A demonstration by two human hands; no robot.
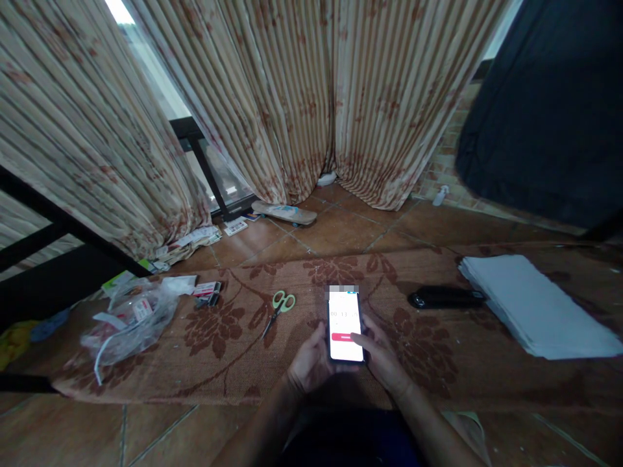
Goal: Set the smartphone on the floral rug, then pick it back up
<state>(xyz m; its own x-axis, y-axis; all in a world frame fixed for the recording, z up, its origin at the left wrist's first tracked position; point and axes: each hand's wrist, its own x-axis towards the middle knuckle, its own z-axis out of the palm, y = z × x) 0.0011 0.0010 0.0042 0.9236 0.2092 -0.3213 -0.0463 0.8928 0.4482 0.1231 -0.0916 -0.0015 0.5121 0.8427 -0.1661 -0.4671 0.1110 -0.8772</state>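
A slim, dark-framed rectangular smartphone [345, 325] is held upright in portrait, its glass face tilted up toward the camera, above the brown floral woven rug [233, 337] near the rug's front edge. Its screen is lit bright white, showing faint grey digits across the upper part and a red bar-shaped button at mid-height.

Before me: green-handled scissors [278, 310] on patterned mat [233, 350], paper stack [533, 301] at my right, skateboard [284, 212] by curtains [302, 97].
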